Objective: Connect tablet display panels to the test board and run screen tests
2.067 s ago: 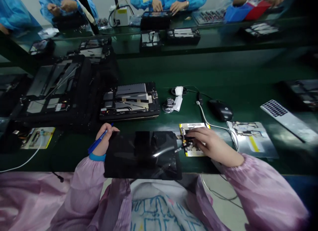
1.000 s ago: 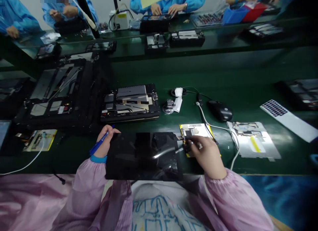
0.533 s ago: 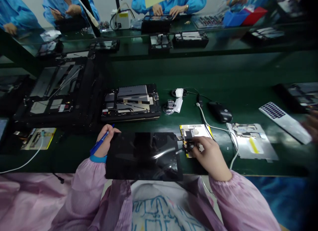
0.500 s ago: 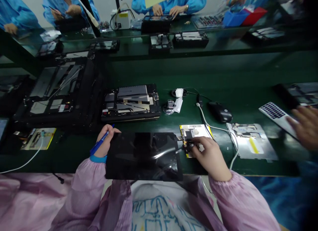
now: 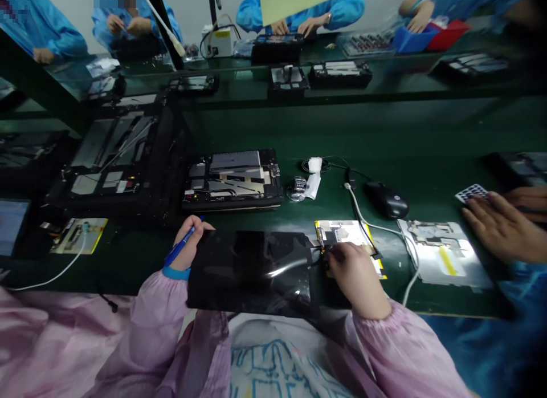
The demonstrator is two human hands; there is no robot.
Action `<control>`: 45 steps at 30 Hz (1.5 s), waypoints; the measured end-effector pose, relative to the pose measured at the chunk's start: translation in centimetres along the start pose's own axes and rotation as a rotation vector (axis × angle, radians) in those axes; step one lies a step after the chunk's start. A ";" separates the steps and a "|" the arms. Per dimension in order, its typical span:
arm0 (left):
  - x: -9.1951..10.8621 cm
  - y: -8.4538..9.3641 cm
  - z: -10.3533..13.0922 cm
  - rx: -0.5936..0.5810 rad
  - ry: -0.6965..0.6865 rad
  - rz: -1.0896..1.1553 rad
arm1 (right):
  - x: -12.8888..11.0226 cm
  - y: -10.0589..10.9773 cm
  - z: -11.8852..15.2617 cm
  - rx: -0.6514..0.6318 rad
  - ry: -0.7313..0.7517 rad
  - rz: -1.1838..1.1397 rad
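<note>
A glossy black tablet screen [image 5: 250, 272] lies tilted across the near bench edge, over my lap. My left hand [image 5: 190, 241] is closed at its upper left corner, with a blue pen [image 5: 183, 247] tucked between the fingers. From the screen's right edge a short dark ribbon cable [image 5: 315, 250] runs to the fingertips of my right hand [image 5: 354, 272]. Those fingers are pinched together over the left part of a yellow-edged circuit and battery assembly [image 5: 348, 231], and they hide the cable's end. A thin black lead crosses that assembly.
Opened tablets [image 5: 233, 180] in black trays stand behind, with a taller stack [image 5: 115, 153] to the left. A mouse [image 5: 387, 200], white cable [image 5: 376, 224] and silver metal plate [image 5: 447, 252] lie right. A co-worker's hand [image 5: 504, 224] covers a label sheet. Other co-workers sit opposite.
My right hand's fingers have drawn together over the cable end by the assembly. The co-worker's hand at right has come down onto the label sheet. The view has shifted slightly.
</note>
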State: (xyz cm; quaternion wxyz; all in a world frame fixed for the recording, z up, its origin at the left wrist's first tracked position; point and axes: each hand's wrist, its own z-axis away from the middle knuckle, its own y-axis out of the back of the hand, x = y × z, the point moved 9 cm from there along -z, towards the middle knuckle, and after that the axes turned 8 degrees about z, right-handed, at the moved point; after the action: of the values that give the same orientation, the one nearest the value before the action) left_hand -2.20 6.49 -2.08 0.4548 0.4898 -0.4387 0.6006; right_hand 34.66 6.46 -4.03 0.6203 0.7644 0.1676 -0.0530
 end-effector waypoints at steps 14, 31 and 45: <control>0.2 0.0 -0.3 0.025 0.012 -0.011 | 1.2 0.3 -0.2 0.053 -0.209 -0.204; 0.1 -0.1 -0.6 0.006 0.005 0.019 | 0.2 1.1 0.2 0.143 -0.168 -0.103; 0.1 0.0 -0.4 0.029 0.022 0.023 | 1.3 0.9 0.5 0.111 -0.282 -0.236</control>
State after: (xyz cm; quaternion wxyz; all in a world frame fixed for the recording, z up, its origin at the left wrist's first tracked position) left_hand -2.25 6.88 -1.99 0.4456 0.4847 -0.4305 0.6174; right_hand 36.25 6.06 -3.71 0.5839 0.7576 0.1643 -0.2410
